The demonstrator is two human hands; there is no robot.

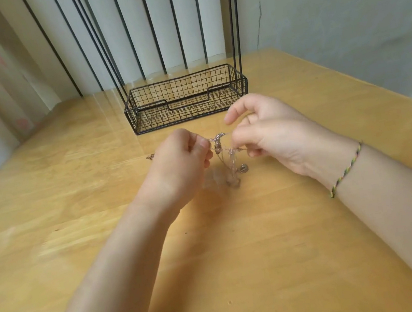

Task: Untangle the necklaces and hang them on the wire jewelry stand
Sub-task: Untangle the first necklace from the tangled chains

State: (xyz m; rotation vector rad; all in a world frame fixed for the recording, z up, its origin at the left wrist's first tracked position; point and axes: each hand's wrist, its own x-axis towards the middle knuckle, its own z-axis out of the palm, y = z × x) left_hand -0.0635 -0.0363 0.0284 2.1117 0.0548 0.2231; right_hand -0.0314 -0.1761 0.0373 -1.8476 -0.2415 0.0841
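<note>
Necklaces [221, 150] form a thin, pale tangle stretched between the two hands, lifted just above the bench [73, 202] around its middle, a little toward the far edge. The left hand [182, 164] has its fingers curled in and pinches the chains at one side of the knot. A short tail of chain pokes out past its knuckles toward the left edge. The right hand [269, 138] pinches the strands on the other side between thumb and a finger, with its forefinger raised free above. Held apart like this, the hands seem to be pulling the knot taut, probably so that the crossings open up and can be read. Loose loops and what looks like a small pendant [243, 168] hang from the knot toward the bench top, blurred, so I cannot tell how many chains there are.

The wire jewelry stand [186, 100] sits at the far edge of the bench, its basket base facing the person and its black uprights rising out of view. No chain shows on the part in view. It stands just beyond the hands, likely to keep the reach short. By my reading, the untangling is under way and the hanging has not begun.
</note>
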